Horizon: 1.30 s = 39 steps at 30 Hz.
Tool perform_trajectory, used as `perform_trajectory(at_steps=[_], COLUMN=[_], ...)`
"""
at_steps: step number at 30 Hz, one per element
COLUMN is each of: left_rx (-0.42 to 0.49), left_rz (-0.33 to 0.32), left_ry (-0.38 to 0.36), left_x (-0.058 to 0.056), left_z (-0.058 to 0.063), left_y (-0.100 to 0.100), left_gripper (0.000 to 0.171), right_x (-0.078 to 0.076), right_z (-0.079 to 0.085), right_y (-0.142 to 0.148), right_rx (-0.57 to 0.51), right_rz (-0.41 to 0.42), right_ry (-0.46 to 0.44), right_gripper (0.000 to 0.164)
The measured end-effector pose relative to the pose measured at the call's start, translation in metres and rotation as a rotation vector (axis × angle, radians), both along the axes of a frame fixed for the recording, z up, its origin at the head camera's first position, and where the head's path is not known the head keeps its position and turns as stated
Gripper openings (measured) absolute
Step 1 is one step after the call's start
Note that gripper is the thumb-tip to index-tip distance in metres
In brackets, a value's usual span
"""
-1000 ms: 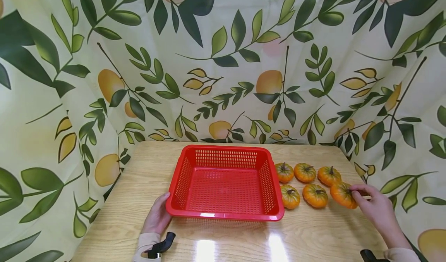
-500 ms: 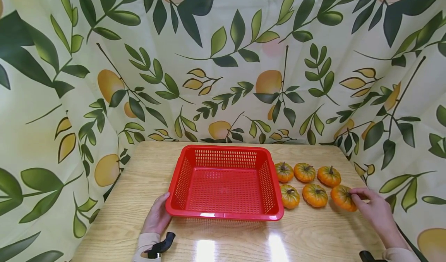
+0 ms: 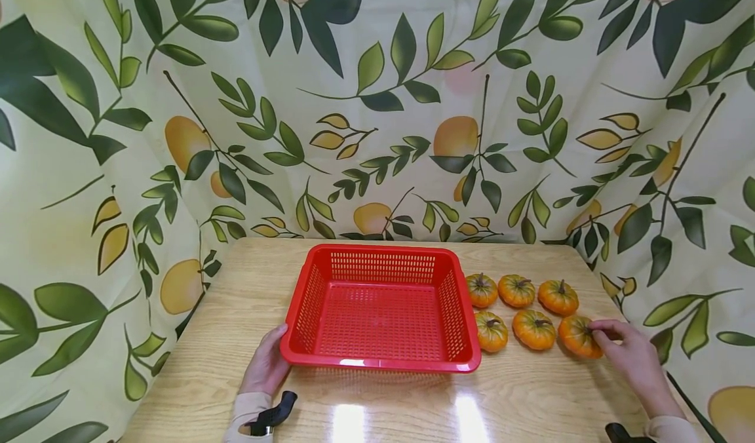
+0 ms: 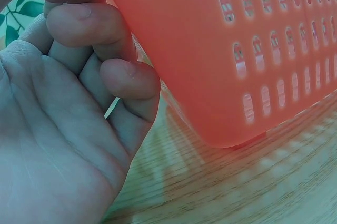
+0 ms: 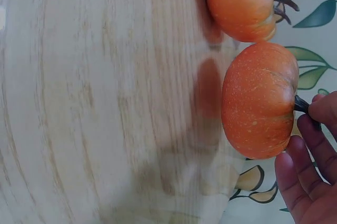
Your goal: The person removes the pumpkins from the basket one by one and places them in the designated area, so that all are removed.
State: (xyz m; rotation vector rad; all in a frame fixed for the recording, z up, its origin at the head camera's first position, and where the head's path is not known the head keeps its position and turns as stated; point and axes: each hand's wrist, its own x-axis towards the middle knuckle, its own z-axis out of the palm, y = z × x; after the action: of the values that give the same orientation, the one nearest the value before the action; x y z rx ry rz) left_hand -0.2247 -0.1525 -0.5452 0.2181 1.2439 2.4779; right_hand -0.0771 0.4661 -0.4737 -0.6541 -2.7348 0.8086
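A red perforated plastic basket (image 3: 377,365) stands on the wooden table, with nothing inside it. My left hand (image 3: 265,362) holds its front left corner; in the left wrist view, curled fingers (image 4: 129,79) lie against the basket's side (image 4: 200,76), and the thumb's hold is hidden. At the right, my right hand (image 3: 634,358) pinches the dark stem (image 5: 301,105) of a small orange pumpkin (image 3: 578,338) between thumb and fingertips. That pumpkin is at the table surface or barely above it; I cannot tell which. It ends the front row of small pumpkins.
Several more pumpkins (image 3: 533,329) sit in two rows right of the basket, the leftmost close against its wall. Bare wooden table (image 3: 401,410) shows in front of the basket. A leaf-patterned cloth (image 3: 377,102) hangs behind and at both sides.
My right hand has lowered the pinched pumpkin slightly, towards the front of the table, apart from the pumpkin behind it. The left hand and the basket have stayed put.
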Motion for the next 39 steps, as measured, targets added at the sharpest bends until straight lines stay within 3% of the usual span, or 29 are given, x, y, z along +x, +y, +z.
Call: perform_trajectory(at_steps=[13,27,34,39], left_rx=[-0.003,-0.004,0.082,0.188], left_rz=[-0.015,0.006,-0.03,-0.057], left_ry=[0.017,0.0,-0.004,-0.01], left_x=[0.004,0.007,0.004,-0.007], left_z=[-0.001,-0.001,-0.002,-0.002], left_y=[-0.002,-0.005,-0.005,-0.005], left_gripper=[0.033,0.033,0.036,0.038], right_x=[-0.001,-0.005,-0.003,-0.003], right_z=[-0.014,-0.013,-0.007,0.001], right_y=[0.002,0.001,0.002,0.006], right_rx=[-0.021,-0.019,-0.035,0.043], right_rz=[-0.007,-0.023,-0.018,-0.004], right_ry=[0.001,-0.022,-0.019,0.084], right_gripper=[0.032,0.032,0.035,0.029])
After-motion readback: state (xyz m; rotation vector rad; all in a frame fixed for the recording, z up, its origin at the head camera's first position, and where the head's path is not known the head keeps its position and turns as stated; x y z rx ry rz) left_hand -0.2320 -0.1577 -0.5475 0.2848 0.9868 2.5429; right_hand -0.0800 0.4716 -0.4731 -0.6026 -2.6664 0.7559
